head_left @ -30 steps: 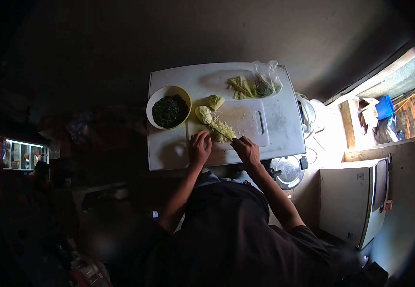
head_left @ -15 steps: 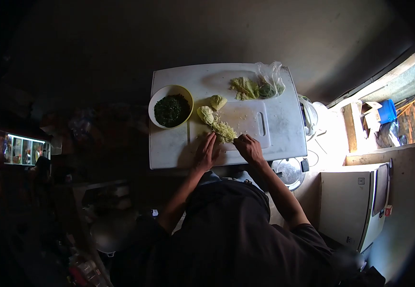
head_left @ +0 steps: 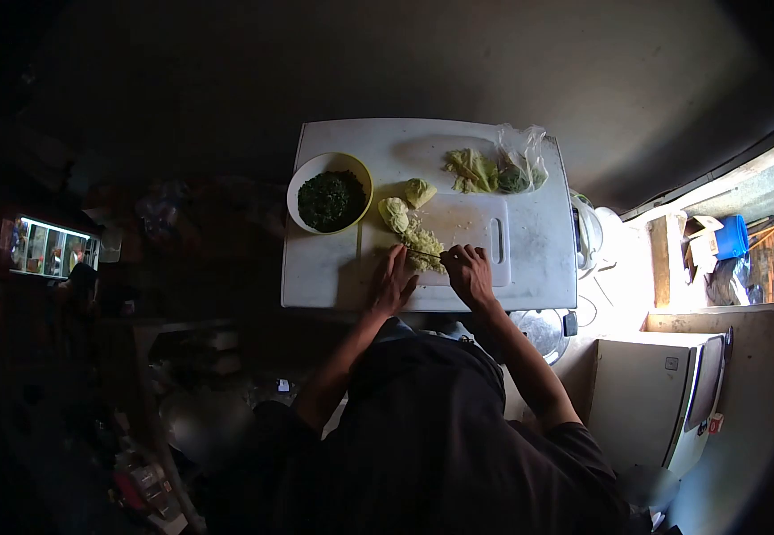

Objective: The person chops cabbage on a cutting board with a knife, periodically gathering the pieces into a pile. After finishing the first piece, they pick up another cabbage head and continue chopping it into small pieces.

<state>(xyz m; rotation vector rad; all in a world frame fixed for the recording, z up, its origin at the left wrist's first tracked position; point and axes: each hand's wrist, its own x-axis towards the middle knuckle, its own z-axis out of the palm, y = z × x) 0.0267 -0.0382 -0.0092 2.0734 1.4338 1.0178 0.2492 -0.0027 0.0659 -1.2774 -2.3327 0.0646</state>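
My right hand [head_left: 470,275] is closed round the handle of a knife, its thin dark blade [head_left: 424,254] lying across a pile of finely chopped pale cabbage [head_left: 422,241]. At the blade's far end is my left hand [head_left: 392,282], fingers stretched out and thumb apart, the fingertips at or close to the tip. The pile lies on a white cutting board [head_left: 469,214] with a handle slot at its right. Two pale cabbage pieces [head_left: 394,214] [head_left: 420,192] sit just beyond the pile. Left of the board stands a yellow-rimmed bowl [head_left: 365,185] filled with dark green chopped leaves [head_left: 331,201].
Loose outer leaves [head_left: 470,169] and a clear plastic bag [head_left: 522,160] with something green inside lie at the back right of the white table [head_left: 538,250]. A lidded metal pot [head_left: 540,334] is beside the table, and a white fridge [head_left: 638,392] stands at lower right.
The view has turned slightly, so the table appears shifted right. Both hands remain over the chopped pile, and the knife blade now shows more clearly across it.
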